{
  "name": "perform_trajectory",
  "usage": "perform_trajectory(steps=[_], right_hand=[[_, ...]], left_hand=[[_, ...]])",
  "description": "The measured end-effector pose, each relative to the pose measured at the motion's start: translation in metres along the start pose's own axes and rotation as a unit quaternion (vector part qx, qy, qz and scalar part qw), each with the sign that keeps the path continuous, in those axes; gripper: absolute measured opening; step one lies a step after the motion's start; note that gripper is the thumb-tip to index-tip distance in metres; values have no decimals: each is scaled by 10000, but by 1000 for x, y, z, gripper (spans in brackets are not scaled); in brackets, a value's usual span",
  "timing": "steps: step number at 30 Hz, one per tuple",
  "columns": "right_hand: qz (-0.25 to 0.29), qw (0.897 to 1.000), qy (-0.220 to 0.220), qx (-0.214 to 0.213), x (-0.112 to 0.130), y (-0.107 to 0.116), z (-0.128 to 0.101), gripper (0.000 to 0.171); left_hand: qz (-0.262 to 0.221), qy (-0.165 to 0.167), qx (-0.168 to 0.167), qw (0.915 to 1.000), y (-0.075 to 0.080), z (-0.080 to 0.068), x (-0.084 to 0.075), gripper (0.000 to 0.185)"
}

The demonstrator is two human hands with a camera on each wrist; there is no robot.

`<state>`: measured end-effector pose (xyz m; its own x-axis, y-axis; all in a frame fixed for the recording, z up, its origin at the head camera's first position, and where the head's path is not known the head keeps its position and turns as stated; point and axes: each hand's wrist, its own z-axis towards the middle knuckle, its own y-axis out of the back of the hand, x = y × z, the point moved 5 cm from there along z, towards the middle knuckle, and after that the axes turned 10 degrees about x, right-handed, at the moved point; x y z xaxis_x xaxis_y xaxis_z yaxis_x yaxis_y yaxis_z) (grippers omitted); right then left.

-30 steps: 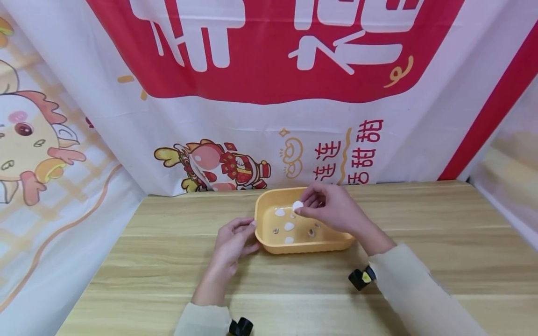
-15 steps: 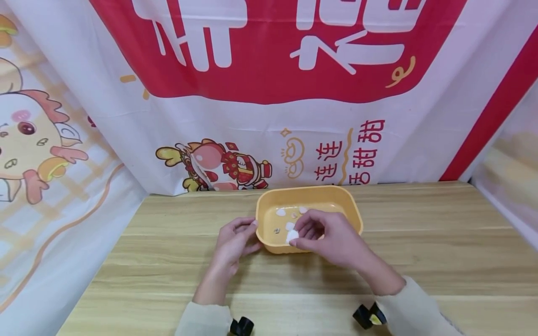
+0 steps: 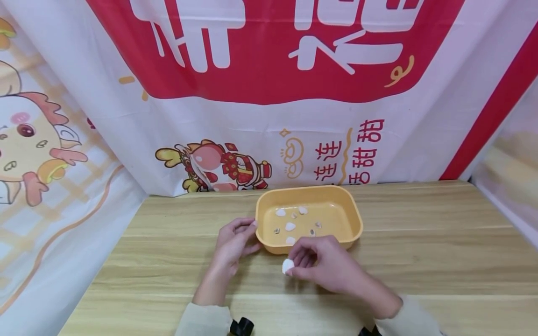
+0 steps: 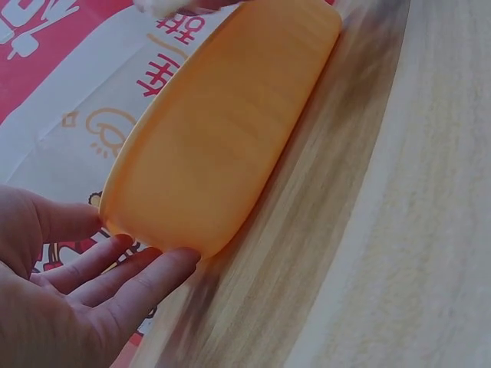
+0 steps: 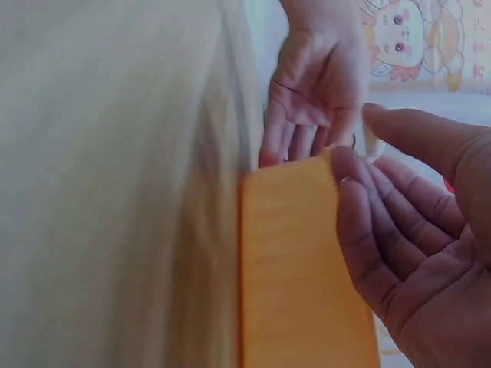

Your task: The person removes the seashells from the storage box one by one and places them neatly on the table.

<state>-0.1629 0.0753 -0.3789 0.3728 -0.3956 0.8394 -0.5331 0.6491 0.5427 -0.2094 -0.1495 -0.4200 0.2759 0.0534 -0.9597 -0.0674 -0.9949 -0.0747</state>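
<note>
In the head view my right hand [image 3: 329, 265] pinches a small white shell [image 3: 287, 266] between thumb and fingertips, just in front of the yellow basin [image 3: 350, 233]. From the right wrist the shell [image 5: 372, 144] shows only as a pale edge by the thumb. Beside the basin's left end is my left hand [image 3: 233, 245]. Its fairly straight fingers touch the end wall, and the thumb tip rests at the rim, as the left wrist view shows. On the basin floor lie several white shells, among them one in the middle [image 3: 290, 227], and several tiny brownish shells [image 3: 312, 232].
The basin stands near the back edge of a wood-grain table [image 3: 420, 242]. Behind it hangs a white and red printed cloth [image 3: 260, 116], and another patterned cloth [image 3: 42, 140] covers the left side. Black wrist cameras [image 3: 241, 326] sit at both sleeves.
My right hand has moved from over the basin toward me, past its near rim, with the white shell still pinched. The left hand and the basin have stayed in place.
</note>
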Motion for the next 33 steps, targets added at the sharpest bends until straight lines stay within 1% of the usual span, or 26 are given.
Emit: perform_trajectory(steps=[7,11,15,21,29,33], right_hand=[[-161,9992,-183,324,-10,-17,3,21],[-238,9985,-294,400,-14,-24,9,21],[-343,9983,-285,385,-15,-29,16,21],[-478,9982,-236,283,-15,-36,24,22],[-636,9974,-315,156,-13,-42,29,22],[-701,9969,-335,122,-14,-43,30,22]], left_hand=[[-32,14,38,10000,1,0,0,35],[-43,41,47,10000,2,2,1,35],[-70,80,34,9999,2,3,1,34],[-139,85,105,9998,2,2,1,36],[-139,63,138,9998,2,0,0,36],[-131,128,120,9998,3,2,1,36]])
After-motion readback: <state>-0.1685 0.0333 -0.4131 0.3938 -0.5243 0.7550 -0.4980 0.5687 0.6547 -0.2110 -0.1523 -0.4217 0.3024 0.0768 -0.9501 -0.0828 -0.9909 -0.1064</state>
